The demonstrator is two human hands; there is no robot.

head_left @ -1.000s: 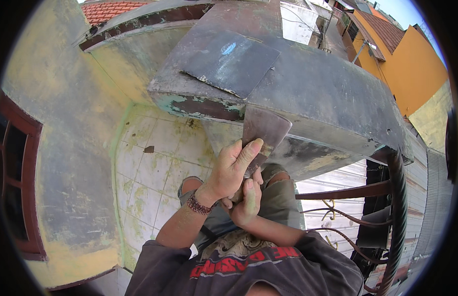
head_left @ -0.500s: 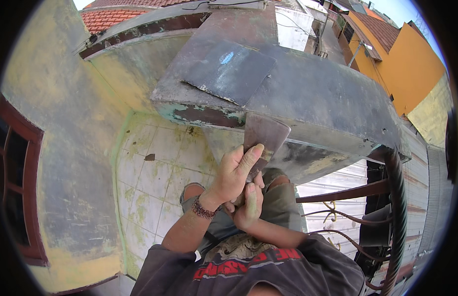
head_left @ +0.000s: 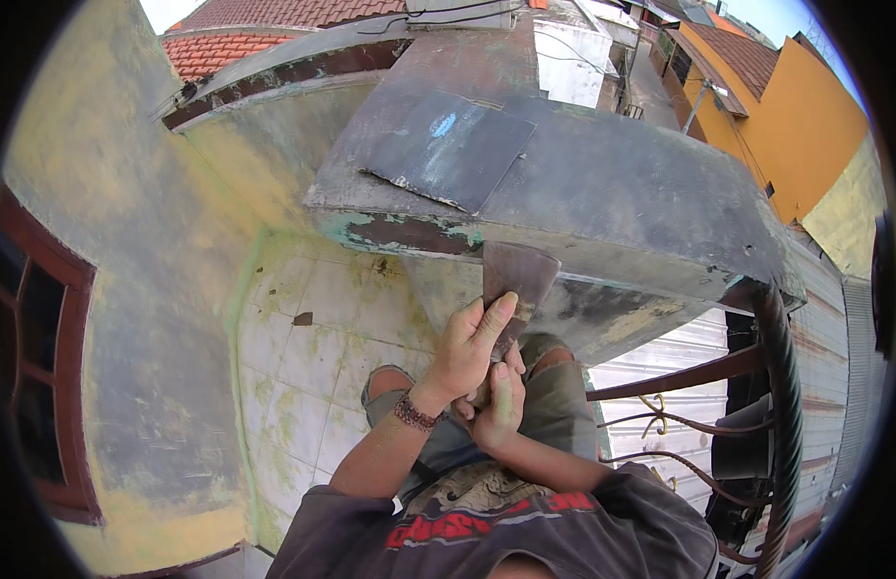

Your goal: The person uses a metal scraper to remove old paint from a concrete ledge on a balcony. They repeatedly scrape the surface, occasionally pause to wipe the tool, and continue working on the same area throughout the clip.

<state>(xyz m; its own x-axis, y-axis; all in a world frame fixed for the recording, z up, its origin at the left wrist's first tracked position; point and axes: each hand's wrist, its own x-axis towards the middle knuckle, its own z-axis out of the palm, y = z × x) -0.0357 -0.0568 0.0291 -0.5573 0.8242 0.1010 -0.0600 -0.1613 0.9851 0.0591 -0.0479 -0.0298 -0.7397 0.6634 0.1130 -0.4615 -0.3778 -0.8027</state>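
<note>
Both my hands are closed on a wide-bladed scraper (head_left: 521, 274) held in front of my body. My left hand (head_left: 467, 352), with a beaded bracelet on the wrist, grips it just below the blade, thumb pressed along the blade's base. Lower down, my right hand (head_left: 498, 410) wraps the handle, which the fingers mostly hide. The blade points away from me, its broad end at the front face of a grey ledge (head_left: 612, 179); I cannot tell whether it touches. Peeling green and dark brown paint (head_left: 400, 232) shows on that face, left of the blade.
A dark flat sheet (head_left: 453, 150) with a ragged edge lies on the ledge. To the right are a twisted metal rail (head_left: 782, 415) and curled ironwork. A mottled wall (head_left: 159, 338) with a red-framed window (head_left: 45, 367) stands left. Stained white tiles (head_left: 323, 289) cover the floor.
The scraper's blade has dropped slightly and turned a little, its broad end a bit lower against the ledge's face. Both hands keep their grip. The whole view has shifted slightly.
</note>
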